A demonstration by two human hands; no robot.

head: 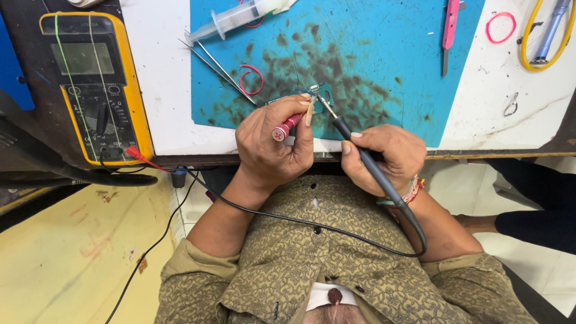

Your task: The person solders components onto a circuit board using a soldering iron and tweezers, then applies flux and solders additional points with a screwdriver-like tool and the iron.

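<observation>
My left hand (271, 144) grips a thin tool with a red handle (286, 127), its tip pointing at a small green circuit board (318, 91) on the blue mat (384, 42). In my right hand (384, 156) is a black soldering iron (360, 153); its metal tip touches the board from the right. The iron's black cord (288, 217) loops across my lap. Both hands rest at the table's front edge.
A yellow multimeter (96, 84) stands at the left with a red probe lead. Tweezers (219, 69), a syringe (234, 21) and a red rubber band (252, 78) lie on the mat. A pink-handled tool (450, 30), another band (501, 27) and a yellow cable (549, 36) lie right.
</observation>
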